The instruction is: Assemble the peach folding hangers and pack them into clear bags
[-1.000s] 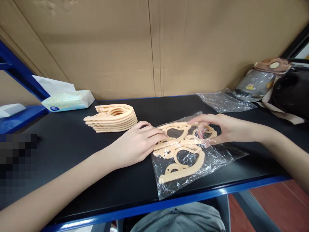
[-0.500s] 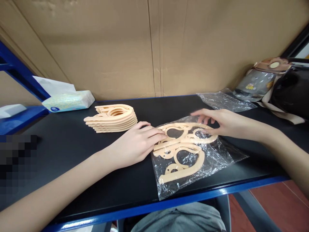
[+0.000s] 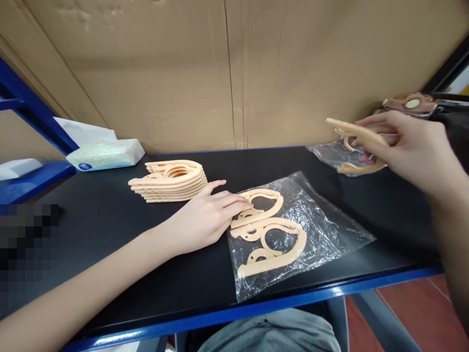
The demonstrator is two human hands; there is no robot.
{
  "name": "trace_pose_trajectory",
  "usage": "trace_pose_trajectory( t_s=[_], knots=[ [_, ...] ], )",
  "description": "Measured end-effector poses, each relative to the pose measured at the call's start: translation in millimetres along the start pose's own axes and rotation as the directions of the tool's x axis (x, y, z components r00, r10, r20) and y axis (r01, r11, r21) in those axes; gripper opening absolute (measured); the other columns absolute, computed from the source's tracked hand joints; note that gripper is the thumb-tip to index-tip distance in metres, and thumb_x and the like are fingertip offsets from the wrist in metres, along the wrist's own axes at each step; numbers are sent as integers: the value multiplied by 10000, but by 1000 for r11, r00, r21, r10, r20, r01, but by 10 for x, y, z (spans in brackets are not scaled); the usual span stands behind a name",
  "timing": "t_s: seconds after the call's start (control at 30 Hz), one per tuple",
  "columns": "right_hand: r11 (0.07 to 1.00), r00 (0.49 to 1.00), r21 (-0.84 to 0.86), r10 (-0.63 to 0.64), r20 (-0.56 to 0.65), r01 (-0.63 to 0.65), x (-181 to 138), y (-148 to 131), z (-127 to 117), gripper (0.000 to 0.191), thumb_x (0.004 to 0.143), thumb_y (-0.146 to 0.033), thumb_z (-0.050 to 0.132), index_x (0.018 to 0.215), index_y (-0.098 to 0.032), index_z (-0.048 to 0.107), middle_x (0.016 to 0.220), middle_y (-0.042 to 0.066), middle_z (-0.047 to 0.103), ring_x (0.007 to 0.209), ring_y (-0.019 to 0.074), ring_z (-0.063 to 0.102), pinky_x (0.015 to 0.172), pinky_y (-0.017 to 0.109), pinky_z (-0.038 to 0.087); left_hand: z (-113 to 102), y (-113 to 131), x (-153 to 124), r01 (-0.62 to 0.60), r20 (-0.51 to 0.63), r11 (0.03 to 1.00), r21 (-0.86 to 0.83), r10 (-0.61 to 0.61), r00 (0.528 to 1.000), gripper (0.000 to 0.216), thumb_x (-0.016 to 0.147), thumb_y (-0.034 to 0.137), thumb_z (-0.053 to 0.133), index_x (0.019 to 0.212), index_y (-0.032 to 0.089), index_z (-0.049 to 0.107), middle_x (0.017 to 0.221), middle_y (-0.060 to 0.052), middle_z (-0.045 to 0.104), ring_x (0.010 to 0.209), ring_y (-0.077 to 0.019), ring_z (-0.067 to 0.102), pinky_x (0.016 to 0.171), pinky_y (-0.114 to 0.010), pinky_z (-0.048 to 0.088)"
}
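Head view: right hand (image 3: 410,146) holds hanger (image 3: 357,131) aloft, well apart from bag (image 3: 293,230)

cardboard wall (image 3: 227,68), black table (image 3: 110,215), reddish floor (image 3: 414,313)

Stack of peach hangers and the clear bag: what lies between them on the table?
In the head view, only the left hand, flat on the black table, touching the bag's hangers.

Unreadable: pixelated patch (image 3: 27,244), far left of bag (image 3: 330,225). Cut by edge: white object (image 3: 16,167), far left of bag. Part hidden: hanger (image 3: 344,128), up right of bag, its middle inside right hand (image 3: 410,146). Too small: print on tissue pack (image 3: 106,152), up left of bag.
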State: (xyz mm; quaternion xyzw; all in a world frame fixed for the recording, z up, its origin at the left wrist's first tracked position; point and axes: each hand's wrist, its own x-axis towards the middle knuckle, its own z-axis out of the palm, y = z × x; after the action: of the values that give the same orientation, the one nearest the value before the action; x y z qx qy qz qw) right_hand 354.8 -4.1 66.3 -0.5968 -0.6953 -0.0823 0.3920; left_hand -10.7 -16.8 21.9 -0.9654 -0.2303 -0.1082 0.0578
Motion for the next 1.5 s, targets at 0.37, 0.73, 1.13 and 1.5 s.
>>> trace_pose_trajectory(
  t_s=[0.37,0.73,1.13,1.5],
  knots=[
    [284,954,912,118,274,-297,11,-997,456,143,880,-142,549,998,-220,532,658,-70,505,380,24,307,353,188,177,-84,485,339,322,40,667,-672,-401,915,452,872,429,630,1266,236,519,1269,-52,580,1161,-223,533,999,-374,419],
    [158,752,753,-78,655,-639,303,-1279,711,114,921,-103,475,890,-151,573,694,-36,445,427,27,192,318,168,123,-18,545,486,334,284,90,-938,-349,893,241,793,355,687,940,164,675,1032,-64,672,1000,-229,630,912,-367,483],
    [329,837,772,149,526,-544,-183,-1030,902,237,867,-323,606,1054,-176,599,704,-36,504,588,88,418,500,234,319,-116,197,281,212,386,-370,-904,-495,779,292,907,431,586,930,143,630,912,-70,715,579,-69,560,527,-169,422],
    [451,903,812,-30,429,-371,-303,-1093,850,289,906,-357,542,1139,-188,555,690,-42,545,585,104,443,571,264,371,-4,147,278,270,359,-237,-933,-612,705,174,844,275,696,959,145,686,874,-54,731,832,-154,705,727,-225,553]
  ],
)
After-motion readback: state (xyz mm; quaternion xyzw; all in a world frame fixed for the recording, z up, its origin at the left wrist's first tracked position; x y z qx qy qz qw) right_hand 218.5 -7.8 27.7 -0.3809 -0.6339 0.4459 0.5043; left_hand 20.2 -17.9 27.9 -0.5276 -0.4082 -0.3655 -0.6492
